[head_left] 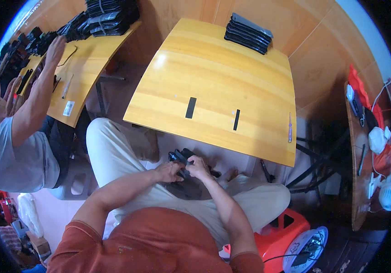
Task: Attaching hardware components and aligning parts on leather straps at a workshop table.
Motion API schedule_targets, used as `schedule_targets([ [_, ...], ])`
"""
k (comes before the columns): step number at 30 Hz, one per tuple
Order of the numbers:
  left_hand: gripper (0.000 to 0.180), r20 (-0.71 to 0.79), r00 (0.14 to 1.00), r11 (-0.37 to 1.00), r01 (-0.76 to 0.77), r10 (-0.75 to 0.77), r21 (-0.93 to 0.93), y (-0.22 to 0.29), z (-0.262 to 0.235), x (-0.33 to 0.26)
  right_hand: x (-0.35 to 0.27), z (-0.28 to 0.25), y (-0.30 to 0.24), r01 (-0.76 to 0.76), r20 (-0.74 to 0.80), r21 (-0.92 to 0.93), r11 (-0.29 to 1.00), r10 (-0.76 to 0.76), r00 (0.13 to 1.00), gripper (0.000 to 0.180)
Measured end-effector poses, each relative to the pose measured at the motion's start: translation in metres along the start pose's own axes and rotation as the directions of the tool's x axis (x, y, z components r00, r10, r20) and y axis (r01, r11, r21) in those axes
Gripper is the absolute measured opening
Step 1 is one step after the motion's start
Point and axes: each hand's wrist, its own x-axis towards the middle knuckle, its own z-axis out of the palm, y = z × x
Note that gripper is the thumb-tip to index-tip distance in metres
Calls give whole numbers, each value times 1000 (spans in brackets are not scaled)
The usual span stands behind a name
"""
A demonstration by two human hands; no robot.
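Low between my knees, in front of the near table edge, both hands are closed on a dark, soft-looking black piece (180,156) whose exact kind I cannot make out. My left hand (170,172) grips its lower left side. My right hand (198,167) pinches it on the right, with the fingers close to those of the left. More dark material (188,187) hangs or lies beneath my hands over my lap. On the wooden table (195,59) ahead lie a wide black strip (191,108) and a narrower black strip (237,119).
A screwdriver (290,128) lies by the table's right edge; a stack of black flat pieces (249,34) sits at the back. On the left, another person (17,150) reaches over a second table (84,59) with black bundles (109,18). A red stool (282,234) and small fan (389,195) are right.
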Motion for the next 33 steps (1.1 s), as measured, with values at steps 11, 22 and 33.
schedule_targets([
  [11, 47, -30, 999, 995, -32, 29, -97, -16, 12, 8, -10, -5, -19, -85, 85, 49, 995, 81, 993, 45],
  [22, 51, -22, 999, 998, -36, 38, 53, -10, 10, 2, -8, 0, -16, -130, 147, -15, 991, 131, 981, 52],
  [33, 48, 6, 1000, 1000, -3, 3, -31, -9, 9, 2, -1, 8, 0, -6, -17, -237, 971, 2, 1000, 44],
])
